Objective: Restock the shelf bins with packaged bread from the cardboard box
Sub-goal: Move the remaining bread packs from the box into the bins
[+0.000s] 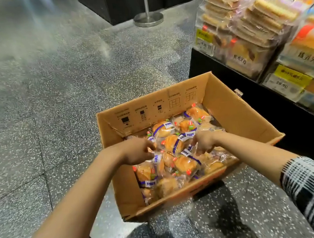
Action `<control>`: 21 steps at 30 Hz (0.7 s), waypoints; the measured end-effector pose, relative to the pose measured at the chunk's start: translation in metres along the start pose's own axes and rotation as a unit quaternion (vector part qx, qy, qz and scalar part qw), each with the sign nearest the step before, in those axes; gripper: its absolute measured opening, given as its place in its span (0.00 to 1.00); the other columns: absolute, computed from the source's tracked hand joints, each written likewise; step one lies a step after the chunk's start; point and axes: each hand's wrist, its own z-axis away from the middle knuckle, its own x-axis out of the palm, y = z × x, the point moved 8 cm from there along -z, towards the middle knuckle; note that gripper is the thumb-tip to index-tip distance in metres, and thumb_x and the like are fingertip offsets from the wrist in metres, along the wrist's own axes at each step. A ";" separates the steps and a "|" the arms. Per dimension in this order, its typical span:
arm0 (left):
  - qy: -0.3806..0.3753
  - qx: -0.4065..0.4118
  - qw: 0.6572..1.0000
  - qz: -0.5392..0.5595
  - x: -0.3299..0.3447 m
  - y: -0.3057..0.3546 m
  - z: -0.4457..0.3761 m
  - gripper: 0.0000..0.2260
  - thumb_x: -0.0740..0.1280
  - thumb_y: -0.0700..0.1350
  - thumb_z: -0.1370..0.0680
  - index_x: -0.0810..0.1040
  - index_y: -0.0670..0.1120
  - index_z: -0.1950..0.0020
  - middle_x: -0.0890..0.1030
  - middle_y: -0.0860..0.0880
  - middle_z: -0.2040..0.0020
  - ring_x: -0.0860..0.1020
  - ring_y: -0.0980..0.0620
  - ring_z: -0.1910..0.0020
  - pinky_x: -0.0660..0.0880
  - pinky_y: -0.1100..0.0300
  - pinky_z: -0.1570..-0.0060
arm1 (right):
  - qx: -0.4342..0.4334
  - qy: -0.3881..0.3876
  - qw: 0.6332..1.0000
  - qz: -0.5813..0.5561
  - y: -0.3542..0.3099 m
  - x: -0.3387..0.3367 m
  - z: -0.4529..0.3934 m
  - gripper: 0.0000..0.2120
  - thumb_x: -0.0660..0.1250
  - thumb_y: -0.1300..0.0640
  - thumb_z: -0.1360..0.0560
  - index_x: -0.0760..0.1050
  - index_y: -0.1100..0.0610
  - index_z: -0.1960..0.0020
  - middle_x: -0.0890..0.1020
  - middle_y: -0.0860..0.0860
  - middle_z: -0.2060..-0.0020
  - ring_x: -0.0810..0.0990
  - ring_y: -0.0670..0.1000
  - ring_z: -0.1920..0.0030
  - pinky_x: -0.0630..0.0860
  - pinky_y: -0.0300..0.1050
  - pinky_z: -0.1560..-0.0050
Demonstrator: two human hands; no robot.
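Fingers [149, 151] of the left hand [136, 150] curl onto the left edge of a clear-wrapped bun packet [173, 143] that lies on top of the heap, while the fingers of the right hand [204, 142] curl onto its right edge, so both hands pinch the same packet between them. Its wrapper carries a purple band and small red and green marks. Whether either hand also catches a neighbouring wrapper cannot be told.

That packet lies near the middle of an open cardboard box [234, 110], among many more packets of the same bread [186, 166] piled loosely over the bottom. Printed handling symbols run along the inside of the box's far wall. Both forearms reach down into the box, and checked black-and-white sleeves [312, 189] are pushed back toward the elbows.

Around the box lies a speckled grey terrazzo floor [45, 111], on which it stands. Just to its right stands a black shelf unit [204, 63] with clear shelf bins [242, 57] stacked with packaged sliced bread and cakes, and yellow price tags [288, 79] fixed to their fronts. Well beyond the box, a metal post rises from a round base [148, 19] in front of a dark counter base.
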 end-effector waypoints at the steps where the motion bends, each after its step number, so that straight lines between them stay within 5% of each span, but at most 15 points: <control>1: 0.000 -0.010 1.000 -0.013 0.002 -0.006 -0.001 0.17 0.61 0.50 0.20 0.72 0.49 0.32 0.78 0.48 0.37 0.76 0.48 0.40 0.72 0.56 0.41 | 0.015 -0.020 1.000 -0.015 0.000 0.007 -0.010 0.21 0.69 0.61 0.24 0.71 0.64 0.33 0.80 0.56 0.51 0.78 0.51 0.59 0.73 0.38 0.67; 4: -0.009 -0.024 0.999 -0.030 0.004 -0.015 -0.007 0.18 0.60 0.52 0.20 0.71 0.49 0.31 0.76 0.47 0.35 0.75 0.47 0.39 0.72 0.54 0.40 | 0.043 -0.075 0.993 -0.081 -0.005 0.028 -0.030 0.23 0.67 0.60 0.23 0.67 0.61 0.30 0.75 0.58 0.37 0.77 0.57 0.40 0.78 0.47 0.48; 8: -0.006 -0.002 1.000 0.013 -0.002 -0.006 -0.018 0.16 0.60 0.51 0.19 0.72 0.51 0.32 0.75 0.48 0.36 0.74 0.49 0.39 0.70 0.55 0.39 | 0.041 -0.035 0.994 -0.097 -0.011 0.045 -0.055 0.32 0.70 0.48 0.26 0.64 0.61 0.28 0.71 0.57 0.33 0.73 0.58 0.35 0.72 0.50 0.36; 12: -0.032 0.002 0.999 0.004 0.001 0.002 -0.026 0.17 0.60 0.48 0.19 0.71 0.50 0.30 0.75 0.48 0.35 0.73 0.49 0.38 0.70 0.57 0.40 | 0.044 -0.035 0.980 -0.190 -0.011 0.047 -0.063 0.36 0.78 0.53 0.33 0.68 0.61 0.31 0.74 0.57 0.34 0.73 0.58 0.36 0.70 0.53 0.34; 17: -0.024 -0.021 0.999 -0.018 0.001 0.001 -0.034 0.17 0.59 0.51 0.18 0.70 0.50 0.30 0.74 0.48 0.33 0.72 0.48 0.36 0.69 0.57 0.44 | 0.049 -0.153 0.951 -0.266 -0.008 0.046 -0.037 0.26 0.68 0.54 0.25 0.66 0.62 0.31 0.74 0.57 0.36 0.71 0.60 0.34 0.68 0.50 0.34; 19: -0.011 -0.040 0.999 -0.029 -0.002 -0.002 -0.036 0.20 0.57 0.57 0.19 0.71 0.48 0.31 0.74 0.46 0.34 0.73 0.47 0.37 0.68 0.56 0.47 | 0.048 -0.158 0.941 -0.295 0.000 0.039 -0.026 0.29 0.69 0.50 0.27 0.67 0.62 0.31 0.75 0.59 0.37 0.72 0.61 0.34 0.67 0.54 0.32; 21: 0.007 -0.054 0.998 0.013 -0.006 0.000 -0.036 0.27 0.54 0.64 0.21 0.70 0.45 0.31 0.73 0.44 0.33 0.72 0.46 0.36 0.69 0.55 0.44 | 0.039 -0.149 0.916 -0.371 0.009 0.031 -0.017 0.41 0.79 0.45 0.40 0.70 0.63 0.33 0.77 0.61 0.38 0.75 0.61 0.36 0.68 0.57 0.32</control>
